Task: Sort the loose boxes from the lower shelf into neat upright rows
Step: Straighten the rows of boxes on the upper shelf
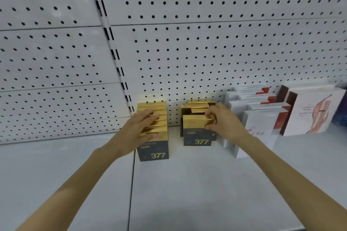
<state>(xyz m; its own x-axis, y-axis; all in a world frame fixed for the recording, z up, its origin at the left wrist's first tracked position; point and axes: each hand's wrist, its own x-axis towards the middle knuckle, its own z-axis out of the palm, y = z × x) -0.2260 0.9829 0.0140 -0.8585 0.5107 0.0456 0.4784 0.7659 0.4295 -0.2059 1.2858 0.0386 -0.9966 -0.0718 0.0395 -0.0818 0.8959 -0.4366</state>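
Hands | left hand (142,129) flat on gold row (152,105) | right hand (225,120) pinches box (197,137) (upright)

Grey shelf (206,184) carries boxes (197,138) (upright rows).

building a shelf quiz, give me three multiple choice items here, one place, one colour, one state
1. The white boxes stand where from the 377 boxes? A left B right C on top
2. The tops of the 377 boxes are: A gold B red C green
3. The left hand is: A flat on the left row B gripping a white box C off the shelf
Key: 1 B, they stand right of both rows; 2 A, tops shine gold; 3 A, straight fingers rest on the row.
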